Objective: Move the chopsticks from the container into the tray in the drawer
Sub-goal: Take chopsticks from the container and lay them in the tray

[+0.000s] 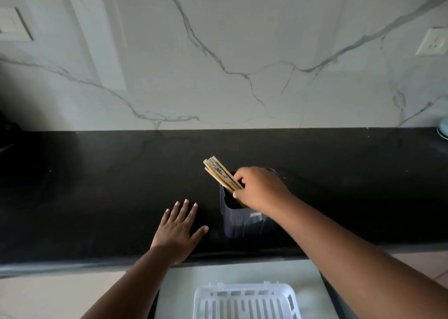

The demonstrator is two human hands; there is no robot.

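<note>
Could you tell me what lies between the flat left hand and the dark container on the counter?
In the head view, only bare black countertop separates the left hand from the container.

Soft, even daylight fills the room, brightest on the marble wall (218,51), which carries a pale sheen and no hard glare. The black counter (97,185) swallows light; its left end sinks into deep shadow with detail lost. A faint shadow lies beneath the left hand (178,231). The white tray (244,301) at the bottom edge looks slightly washed out. The wide lens bows the counter's edges, and the whole picture is mildly soft.
</note>
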